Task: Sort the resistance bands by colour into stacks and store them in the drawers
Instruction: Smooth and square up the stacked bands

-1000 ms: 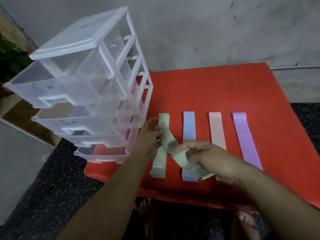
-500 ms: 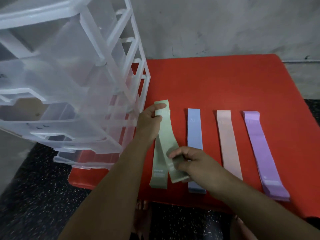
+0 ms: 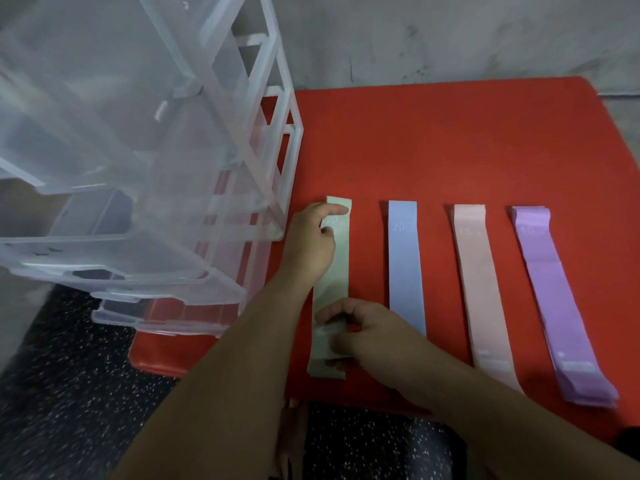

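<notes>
Four colour stacks of resistance bands lie side by side on the red table (image 3: 450,140): green (image 3: 331,289), blue (image 3: 405,265), pink (image 3: 479,282) and purple (image 3: 550,292). My left hand (image 3: 310,242) pinches the far end of the top green band. My right hand (image 3: 363,336) grips its near end, pressing it flat along the green stack. The clear plastic drawer unit (image 3: 145,161) stands at the table's left, with several drawers pulled partly out toward me.
A grey wall (image 3: 450,39) runs behind the table. Dark speckled floor (image 3: 69,393) lies below the near table edge. The purple stack's near end reaches close to the table's front edge.
The green band, held bent above the table a second ago, now lies straight on the green stack with both hands at its ends. The view has moved closer and lower.
</notes>
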